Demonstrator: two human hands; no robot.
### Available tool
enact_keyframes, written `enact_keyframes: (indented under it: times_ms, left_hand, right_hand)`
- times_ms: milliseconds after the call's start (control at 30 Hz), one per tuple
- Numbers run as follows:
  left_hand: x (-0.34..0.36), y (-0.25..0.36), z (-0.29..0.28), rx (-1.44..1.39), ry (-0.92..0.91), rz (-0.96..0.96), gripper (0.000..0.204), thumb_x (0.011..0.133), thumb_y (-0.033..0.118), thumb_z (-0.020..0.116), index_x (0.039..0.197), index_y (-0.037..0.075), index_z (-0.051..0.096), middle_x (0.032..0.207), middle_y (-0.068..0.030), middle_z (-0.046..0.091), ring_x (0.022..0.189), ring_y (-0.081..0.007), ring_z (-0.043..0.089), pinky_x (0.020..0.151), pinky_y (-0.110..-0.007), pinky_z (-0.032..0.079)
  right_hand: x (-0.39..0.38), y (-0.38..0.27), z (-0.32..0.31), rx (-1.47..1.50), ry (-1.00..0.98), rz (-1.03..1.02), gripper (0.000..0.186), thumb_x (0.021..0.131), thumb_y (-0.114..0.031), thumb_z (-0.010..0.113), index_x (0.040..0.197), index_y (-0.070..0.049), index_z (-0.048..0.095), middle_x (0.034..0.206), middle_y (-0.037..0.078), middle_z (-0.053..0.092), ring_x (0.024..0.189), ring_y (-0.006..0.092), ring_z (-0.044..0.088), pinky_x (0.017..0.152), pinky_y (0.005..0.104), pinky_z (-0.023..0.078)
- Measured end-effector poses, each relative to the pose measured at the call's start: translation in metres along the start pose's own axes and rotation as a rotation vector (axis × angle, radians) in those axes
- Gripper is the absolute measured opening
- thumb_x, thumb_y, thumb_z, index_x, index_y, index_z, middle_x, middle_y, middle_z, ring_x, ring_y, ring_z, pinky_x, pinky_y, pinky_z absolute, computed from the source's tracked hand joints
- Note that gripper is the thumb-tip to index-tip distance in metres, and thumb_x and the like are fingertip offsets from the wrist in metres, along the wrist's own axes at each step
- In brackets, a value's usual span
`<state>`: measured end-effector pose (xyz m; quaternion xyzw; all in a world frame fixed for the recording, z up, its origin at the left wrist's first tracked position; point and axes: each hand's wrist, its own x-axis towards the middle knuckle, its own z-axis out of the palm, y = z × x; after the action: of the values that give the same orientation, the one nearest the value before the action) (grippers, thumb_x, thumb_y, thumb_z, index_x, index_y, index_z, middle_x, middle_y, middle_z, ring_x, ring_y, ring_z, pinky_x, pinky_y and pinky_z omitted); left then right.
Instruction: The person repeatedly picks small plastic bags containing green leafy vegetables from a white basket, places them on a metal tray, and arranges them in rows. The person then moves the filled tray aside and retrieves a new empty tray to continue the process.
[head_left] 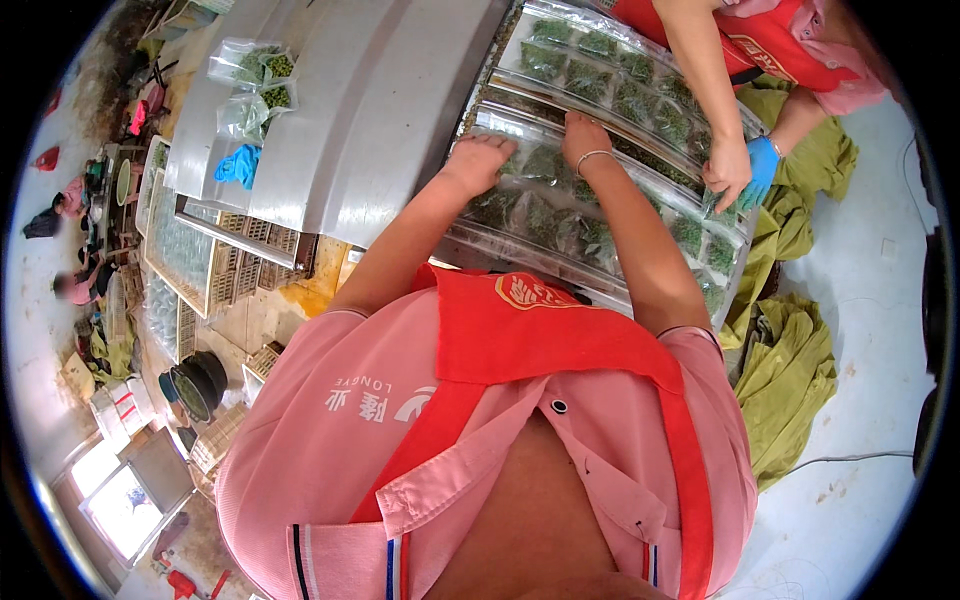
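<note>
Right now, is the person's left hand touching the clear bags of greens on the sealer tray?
Touching. The head view shows the left hand lying palm-down on the clear bags of greens, no gap visible; the right hand rests on them too.

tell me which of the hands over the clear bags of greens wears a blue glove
The co-worker's gloved hand at the right edge of the clear bags of greens; every other hand there is bare.

Probably a food-packing plant: sealing machine [330, 110], bagged greens [560, 215], crates [190, 250]
</note>
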<state>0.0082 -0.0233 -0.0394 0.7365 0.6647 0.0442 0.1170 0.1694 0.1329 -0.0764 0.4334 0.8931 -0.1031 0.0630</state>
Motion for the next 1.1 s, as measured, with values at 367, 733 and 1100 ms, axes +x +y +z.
enact_keyframes:
  times_ms: [367, 733, 1100]
  left_hand:
    - [-0.012, 0.022, -0.016, 0.061, 0.193, 0.096, 0.049, 0.064, 0.011, 0.066, 0.112, 0.014, 0.056, 0.112, -0.0052, 0.057, 0.106, -0.0229, 0.053, 0.09, -0.04, 0.04]
    - [-0.156, 0.054, -0.063, -0.055, 0.49, -0.088, 0.032, 0.072, 0.019, 0.063, 0.103, 0.011, 0.059, 0.111, -0.0057, 0.058, 0.108, -0.0226, 0.052, 0.097, -0.042, 0.037]
    - [-0.354, -0.016, -0.075, -0.086, 0.816, -0.606, 0.022, 0.074, 0.016, 0.062, 0.095, 0.009, 0.06, 0.102, -0.0054, 0.062, 0.099, -0.0254, 0.056, 0.086, -0.038, 0.043]
  right_hand:
    - [-0.03, -0.016, -0.027, 0.077, -0.03, -0.075, 0.031, 0.083, -0.013, 0.051, 0.114, -0.011, 0.054, 0.116, 0.014, 0.051, 0.109, 0.0317, 0.05, 0.088, 0.0413, 0.046]
    - [-0.07, -0.074, 0.032, 0.065, 0.153, -0.595, 0.062, 0.081, -0.021, 0.055, 0.138, -0.011, 0.031, 0.141, 0.014, 0.032, 0.129, 0.0314, 0.03, 0.105, 0.0475, 0.023]
    - [-0.115, -0.239, -0.062, 0.648, 0.31, -0.931, 0.04, 0.087, -0.007, 0.049, 0.126, 0.0, 0.045, 0.13, 0.018, 0.045, 0.12, 0.0337, 0.043, 0.101, 0.0408, 0.033]
